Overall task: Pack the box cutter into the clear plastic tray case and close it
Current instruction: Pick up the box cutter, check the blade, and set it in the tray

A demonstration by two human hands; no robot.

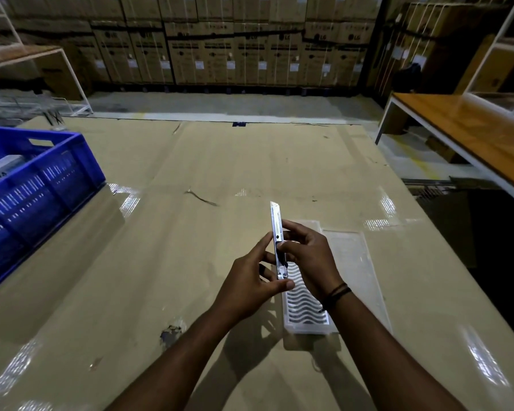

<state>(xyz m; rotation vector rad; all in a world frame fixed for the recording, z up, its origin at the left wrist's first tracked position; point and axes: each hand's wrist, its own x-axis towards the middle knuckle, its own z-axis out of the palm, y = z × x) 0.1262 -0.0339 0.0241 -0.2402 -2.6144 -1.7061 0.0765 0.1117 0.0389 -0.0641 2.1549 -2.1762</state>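
1. Nearest, both hands raised over the cardboard-covered table (pixel 166 262), just above the clear tray case (pixel 306 318).
2. Left hand (pixel 250 287) pinching the lower end of the box cutter (pixel 279 238) between thumb and fingers.
3. Right hand (pixel 306 256), with a dark wrist band (pixel 337 293), gripping the middle of the same cutter, thumb on the black slider.
4. Cutter held in the air, almost upright, tip pointing away, over the left edge of the case.
5. Case lying open under the hands: wavy tray on the left, flat clear lid (pixel 356 262) to the right.
6. Left of the case and further away, a blue crate (pixel 42 185).
7. Far behind the case, stacked cartons (pixel 250 48).
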